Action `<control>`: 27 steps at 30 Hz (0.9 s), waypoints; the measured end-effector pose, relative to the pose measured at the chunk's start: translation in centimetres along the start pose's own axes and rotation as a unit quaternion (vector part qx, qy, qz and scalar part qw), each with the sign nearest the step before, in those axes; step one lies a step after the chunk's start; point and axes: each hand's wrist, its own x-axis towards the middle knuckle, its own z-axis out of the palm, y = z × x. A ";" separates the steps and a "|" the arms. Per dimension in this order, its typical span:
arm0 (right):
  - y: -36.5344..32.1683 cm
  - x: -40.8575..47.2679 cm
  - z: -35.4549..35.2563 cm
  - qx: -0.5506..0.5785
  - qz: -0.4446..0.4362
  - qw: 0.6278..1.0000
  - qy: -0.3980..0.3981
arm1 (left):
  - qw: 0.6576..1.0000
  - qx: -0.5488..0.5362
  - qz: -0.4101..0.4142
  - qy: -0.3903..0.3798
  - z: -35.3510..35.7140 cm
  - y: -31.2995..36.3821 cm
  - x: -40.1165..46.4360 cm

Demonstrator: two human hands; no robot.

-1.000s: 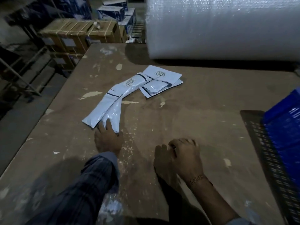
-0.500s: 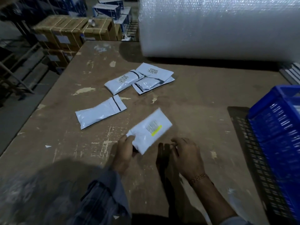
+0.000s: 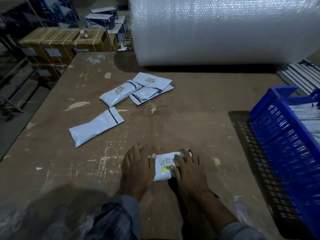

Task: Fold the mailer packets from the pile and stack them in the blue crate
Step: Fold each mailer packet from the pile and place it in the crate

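Both hands lie on 1 mailer packet (image 3: 164, 168) at the near middle of the worktop (image 3: 190, 118). The left hand (image 3: 138, 170) rests flat at its left end, fingers straight, thumb on the packet. The right hand (image 3: 187, 168) presses its right side, fingers seemingly extended over the label. Another packet (image 3: 96, 126) lies far left, the pile (image 3: 138, 90) beyond. The blue crate (image 3: 285, 144) stands right.

Scuffed brown table (image 3: 190, 122), grey mailer packets (image 3: 136, 90), bubble-wrap roll (image 3: 216, 30), blue crate (image 3: 287, 135)
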 end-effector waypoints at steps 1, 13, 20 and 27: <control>-0.2 0.6 0.2 0.006 -0.011 1.000 0.004 | 0.999 0.007 0.041 -0.004 0.6 0.3 0.0; 0.6 2.4 3.0 0.073 -0.020 0.997 -0.023 | 0.991 0.033 0.099 -0.079 5.3 -0.7 -0.5; -0.1 2.8 3.4 0.015 -0.016 1.000 -0.012 | 0.989 0.074 0.087 -0.097 5.6 -0.4 0.0; 0.1 3.1 4.0 0.003 -0.024 1.000 -0.011 | 0.987 0.072 0.092 -0.106 6.1 -0.3 0.3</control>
